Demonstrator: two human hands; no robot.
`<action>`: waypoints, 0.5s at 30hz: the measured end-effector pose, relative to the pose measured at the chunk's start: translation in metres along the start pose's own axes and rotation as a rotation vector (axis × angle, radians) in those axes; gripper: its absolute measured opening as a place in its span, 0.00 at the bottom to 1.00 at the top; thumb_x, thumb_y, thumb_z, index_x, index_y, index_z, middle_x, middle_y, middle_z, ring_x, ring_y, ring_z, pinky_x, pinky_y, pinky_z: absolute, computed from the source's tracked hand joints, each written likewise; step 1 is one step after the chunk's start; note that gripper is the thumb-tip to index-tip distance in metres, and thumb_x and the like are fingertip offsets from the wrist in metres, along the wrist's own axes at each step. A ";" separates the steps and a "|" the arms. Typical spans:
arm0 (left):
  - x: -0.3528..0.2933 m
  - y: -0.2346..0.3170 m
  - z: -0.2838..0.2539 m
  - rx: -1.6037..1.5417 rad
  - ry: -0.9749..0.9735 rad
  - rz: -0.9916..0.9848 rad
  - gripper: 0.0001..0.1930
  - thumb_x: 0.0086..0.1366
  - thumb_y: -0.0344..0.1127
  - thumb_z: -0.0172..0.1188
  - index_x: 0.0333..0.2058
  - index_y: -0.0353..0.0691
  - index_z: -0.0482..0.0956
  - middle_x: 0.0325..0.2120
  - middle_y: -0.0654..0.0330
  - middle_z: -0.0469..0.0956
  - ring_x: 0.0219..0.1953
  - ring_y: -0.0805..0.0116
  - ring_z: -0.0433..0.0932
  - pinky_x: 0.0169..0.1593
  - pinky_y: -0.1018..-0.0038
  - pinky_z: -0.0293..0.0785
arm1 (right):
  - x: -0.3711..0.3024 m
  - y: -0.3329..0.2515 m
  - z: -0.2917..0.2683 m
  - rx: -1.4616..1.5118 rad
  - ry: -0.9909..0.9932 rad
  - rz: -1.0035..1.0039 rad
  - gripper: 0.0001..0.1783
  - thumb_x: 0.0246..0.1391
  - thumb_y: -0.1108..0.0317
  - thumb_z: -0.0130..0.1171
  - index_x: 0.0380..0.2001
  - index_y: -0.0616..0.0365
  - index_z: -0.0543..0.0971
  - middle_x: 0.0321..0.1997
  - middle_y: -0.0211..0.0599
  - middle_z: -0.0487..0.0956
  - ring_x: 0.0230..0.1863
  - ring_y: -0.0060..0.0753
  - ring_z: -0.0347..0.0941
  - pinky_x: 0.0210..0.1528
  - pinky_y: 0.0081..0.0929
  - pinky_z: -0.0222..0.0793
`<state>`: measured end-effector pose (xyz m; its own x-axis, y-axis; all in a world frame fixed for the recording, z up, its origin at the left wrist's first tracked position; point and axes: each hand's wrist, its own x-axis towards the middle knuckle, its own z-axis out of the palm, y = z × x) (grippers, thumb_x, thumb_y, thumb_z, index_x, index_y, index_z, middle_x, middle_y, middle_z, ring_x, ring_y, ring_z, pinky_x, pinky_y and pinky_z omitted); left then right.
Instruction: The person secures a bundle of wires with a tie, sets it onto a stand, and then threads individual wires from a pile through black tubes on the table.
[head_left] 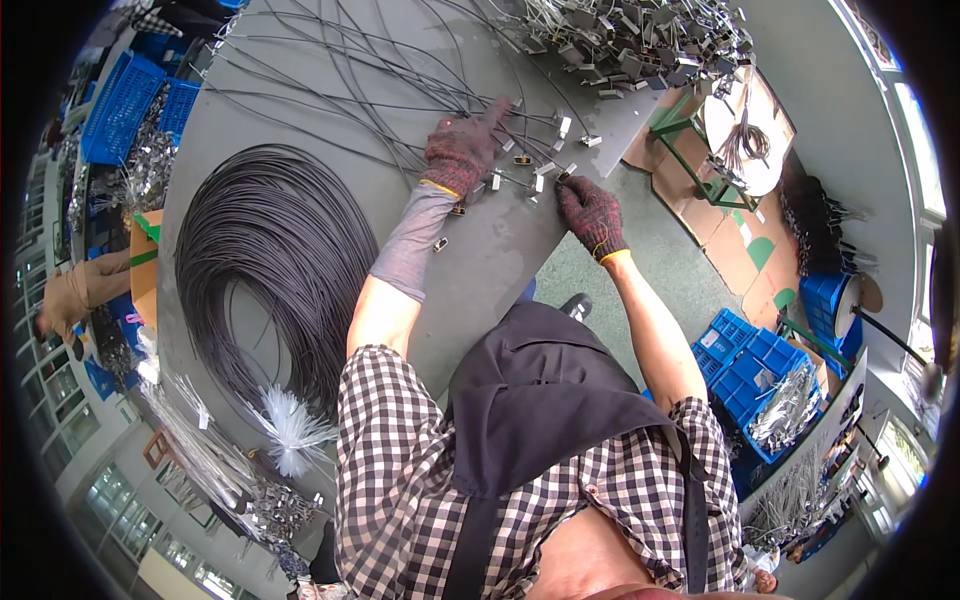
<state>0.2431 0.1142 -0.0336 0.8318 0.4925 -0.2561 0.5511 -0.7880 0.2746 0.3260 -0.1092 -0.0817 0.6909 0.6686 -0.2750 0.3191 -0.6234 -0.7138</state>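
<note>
At the far left of the grey desk [480, 270] lies a big coil of dark cable [270, 270], with a white bundle of ties [290, 428] near its lower end. Loose dark cables [340, 90] fan across the desk top towards the middle, where the left hand [460, 152], in a reddish knit glove, presses flat on several of them, its grip spread and released, forefinger stretched out. Just right of it lie the small metal end pieces [540, 170] of those cables, side by side near the desk edge. The right hand [592, 215], gloved alike, sits at that edge with its grip pinched on one small metal end piece. Further right and up, a heap of metal clips [640, 45] covers the desk corner. To do this well, I judge the left palm should pin the cables so they do not slide, while the right takes one end at a time and keeps the rest in line.
</note>
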 end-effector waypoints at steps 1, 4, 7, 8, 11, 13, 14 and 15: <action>0.000 0.009 -0.011 0.072 -0.154 -0.177 0.25 0.58 0.36 0.56 0.56 0.61 0.70 0.43 0.57 0.80 0.46 0.56 0.79 0.51 0.58 0.72 | 0.000 -0.001 -0.001 0.013 0.007 0.003 0.15 0.56 0.56 0.56 0.43 0.48 0.80 0.40 0.45 0.82 0.43 0.50 0.78 0.47 0.40 0.73; 0.012 0.006 -0.016 -0.054 -0.223 -0.219 0.26 0.58 0.37 0.57 0.57 0.64 0.69 0.45 0.56 0.80 0.48 0.54 0.79 0.53 0.60 0.72 | 0.000 -0.004 -0.001 0.031 0.011 -0.011 0.15 0.56 0.56 0.55 0.43 0.49 0.80 0.40 0.44 0.82 0.43 0.50 0.78 0.47 0.39 0.73; 0.022 -0.013 0.000 -0.015 -0.232 -0.173 0.24 0.59 0.38 0.57 0.56 0.64 0.71 0.46 0.56 0.80 0.49 0.54 0.78 0.51 0.60 0.74 | 0.000 -0.008 0.000 0.041 0.000 -0.008 0.14 0.57 0.57 0.55 0.42 0.49 0.80 0.39 0.45 0.82 0.42 0.50 0.78 0.46 0.39 0.73; 0.026 -0.009 -0.009 -0.015 -0.234 -0.155 0.24 0.59 0.38 0.57 0.56 0.64 0.71 0.46 0.56 0.80 0.49 0.54 0.78 0.51 0.60 0.74 | 0.001 -0.005 0.000 0.050 -0.002 0.024 0.14 0.57 0.58 0.55 0.42 0.49 0.80 0.39 0.46 0.82 0.42 0.50 0.79 0.46 0.40 0.73; 0.029 -0.004 -0.033 0.070 -0.178 -0.109 0.19 0.61 0.39 0.54 0.52 0.49 0.74 0.45 0.52 0.79 0.48 0.54 0.78 0.50 0.60 0.74 | 0.003 0.001 0.006 -0.011 0.043 -0.002 0.14 0.56 0.56 0.55 0.42 0.49 0.80 0.38 0.48 0.81 0.42 0.52 0.78 0.46 0.41 0.73; 0.044 -0.003 -0.019 0.028 0.056 0.143 0.16 0.62 0.40 0.53 0.45 0.41 0.77 0.40 0.49 0.79 0.41 0.54 0.81 0.47 0.60 0.77 | 0.005 -0.011 0.009 -0.090 0.026 0.052 0.15 0.56 0.54 0.54 0.42 0.48 0.80 0.38 0.49 0.81 0.43 0.54 0.77 0.46 0.43 0.72; 0.050 -0.019 0.025 -0.016 0.597 0.373 0.11 0.61 0.38 0.51 0.34 0.40 0.80 0.32 0.47 0.79 0.30 0.53 0.81 0.40 0.56 0.80 | 0.003 -0.022 0.007 -0.127 -0.034 0.092 0.16 0.56 0.53 0.54 0.43 0.47 0.80 0.38 0.50 0.81 0.44 0.55 0.77 0.46 0.43 0.72; 0.075 -0.012 0.077 0.506 0.627 0.252 0.11 0.62 0.36 0.48 0.30 0.42 0.80 0.29 0.49 0.78 0.28 0.53 0.80 0.37 0.48 0.78 | 0.003 -0.012 0.009 -0.039 -0.039 0.053 0.16 0.57 0.55 0.54 0.44 0.48 0.80 0.37 0.48 0.81 0.42 0.52 0.78 0.45 0.41 0.72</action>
<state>0.2935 0.1323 -0.1279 0.8911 0.2761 0.3601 0.3723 -0.8985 -0.2325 0.3183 -0.0965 -0.0799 0.6817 0.6493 -0.3373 0.3087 -0.6732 -0.6720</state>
